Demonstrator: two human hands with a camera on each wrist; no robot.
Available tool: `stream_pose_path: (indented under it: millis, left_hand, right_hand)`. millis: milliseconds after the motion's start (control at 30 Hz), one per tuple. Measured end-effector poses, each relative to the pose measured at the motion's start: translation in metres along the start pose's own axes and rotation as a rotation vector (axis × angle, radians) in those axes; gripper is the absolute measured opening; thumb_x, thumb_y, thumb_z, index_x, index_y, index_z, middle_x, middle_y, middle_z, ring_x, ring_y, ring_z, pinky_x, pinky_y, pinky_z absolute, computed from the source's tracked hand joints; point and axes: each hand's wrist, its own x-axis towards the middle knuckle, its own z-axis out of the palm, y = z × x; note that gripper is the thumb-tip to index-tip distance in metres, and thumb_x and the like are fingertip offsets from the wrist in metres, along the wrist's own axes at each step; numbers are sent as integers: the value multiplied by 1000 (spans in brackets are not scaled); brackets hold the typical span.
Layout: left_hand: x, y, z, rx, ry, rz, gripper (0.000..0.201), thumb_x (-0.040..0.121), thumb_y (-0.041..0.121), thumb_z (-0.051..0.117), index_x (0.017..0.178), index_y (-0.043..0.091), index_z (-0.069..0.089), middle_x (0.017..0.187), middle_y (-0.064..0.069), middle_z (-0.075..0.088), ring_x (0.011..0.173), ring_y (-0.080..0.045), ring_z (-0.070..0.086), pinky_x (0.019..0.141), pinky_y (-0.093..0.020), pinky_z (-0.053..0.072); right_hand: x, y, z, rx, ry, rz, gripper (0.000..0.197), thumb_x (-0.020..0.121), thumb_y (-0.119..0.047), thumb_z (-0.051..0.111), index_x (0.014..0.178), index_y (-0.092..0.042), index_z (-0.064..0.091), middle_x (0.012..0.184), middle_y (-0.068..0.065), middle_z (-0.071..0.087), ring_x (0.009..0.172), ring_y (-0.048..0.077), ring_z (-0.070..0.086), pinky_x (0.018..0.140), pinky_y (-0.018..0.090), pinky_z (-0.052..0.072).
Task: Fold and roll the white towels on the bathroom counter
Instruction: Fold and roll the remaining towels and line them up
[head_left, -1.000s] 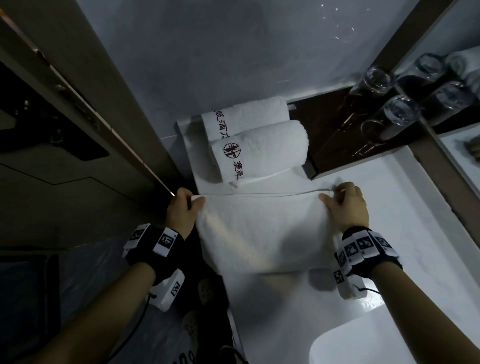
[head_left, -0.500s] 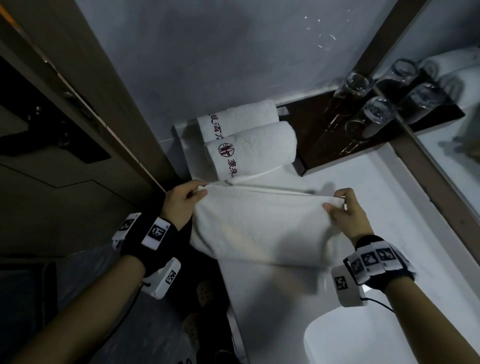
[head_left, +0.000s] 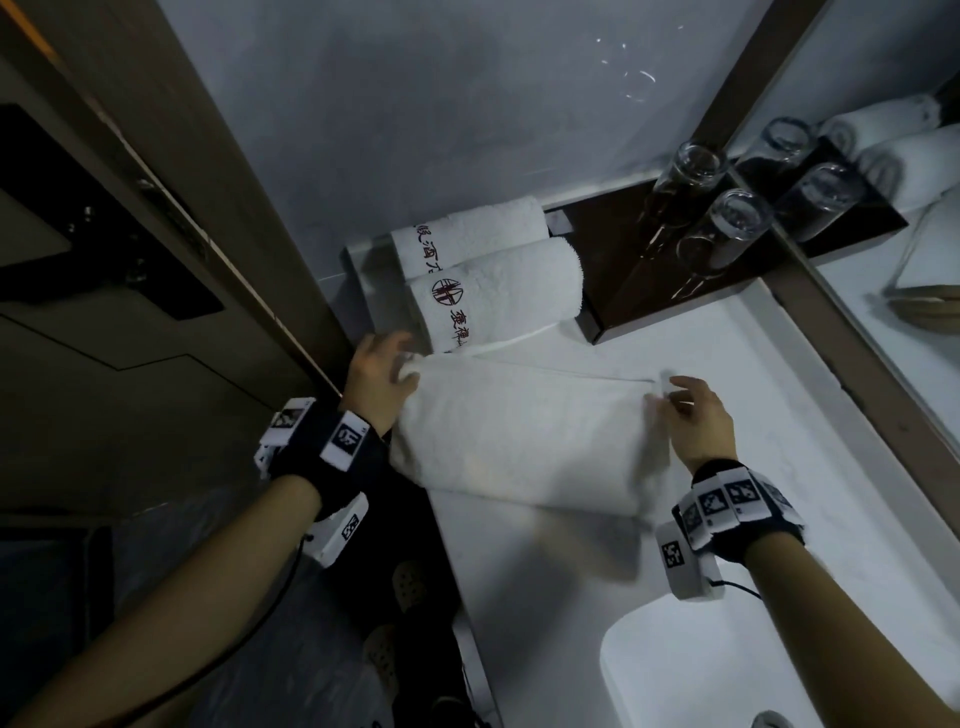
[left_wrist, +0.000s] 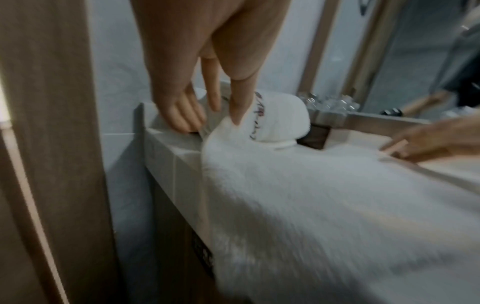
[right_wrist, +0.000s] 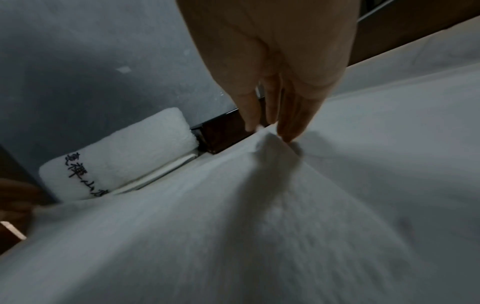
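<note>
The towel (head_left: 524, 431) lay folded across the counter (head_left: 779, 415) near its back left corner, just in front of two rolled towels (head_left: 488, 280). The left hand (head_left: 376, 376) pinched the far left corner; the right hand (head_left: 693, 415) pinched the far right one. A good fold, I judged, needed both corners level and pulled taut before pressing flat. Glasses (head_left: 722, 228) stood on a dark tray beside a mirror; a sink (head_left: 675, 675) sat at the near edge.
</note>
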Motion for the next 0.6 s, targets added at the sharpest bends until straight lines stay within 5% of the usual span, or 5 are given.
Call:
stream_pose_path:
  millis: [133, 233, 333, 467, 600]
  left_hand:
    - [-35, -1, 21, 197, -73, 43, 45, 74, -3, 62, 118, 3, 55, 127, -21, 43, 115, -37, 39, 100, -35, 32]
    - [-70, -2, 41, 228, -265, 197, 44, 73, -3, 57, 115, 8, 59, 130, -15, 44, 120, -32, 40, 101, -32, 30]
    - [-94, -3, 57, 287, -409, 249, 49, 82, 5, 50, 130, 18, 49, 144, -7, 32, 131, -25, 31, 109, -34, 27]
    - [-105, 6, 70, 325, -346, 211, 58, 91, 16, 44, 144, 26, 23, 154, -8, 11, 136, -25, 24, 113, -33, 22]
    - [-96, 15, 75, 432, -293, 51, 60, 96, 26, 39, 147, 22, 9, 156, -17, -7, 144, -30, 0, 118, -38, 8]
  right_hand:
    - [-15, 7, 5, -60, -52, 99, 63, 82, -21, 69, 132, -1, 38, 132, 23, 38, 109, 37, 52, 99, 38, 39]
    - [-28, 12, 10, -136, -134, 147, 61, 81, -18, 69, 127, 4, 37, 129, 25, 43, 115, 40, 47, 95, 39, 39]
    - [-39, 15, 9, -130, -218, 229, 53, 83, -22, 65, 124, 2, 42, 124, 23, 54, 111, 36, 52, 85, 35, 42]
    - [-55, 24, 5, -60, -403, 269, 45, 76, -29, 74, 104, 4, 64, 103, 17, 66, 96, 33, 62, 84, 40, 51]
    - [-82, 31, 3, 67, -512, 291, 34, 66, -25, 83, 81, 2, 67, 76, 11, 66, 71, 25, 65, 72, 37, 56]
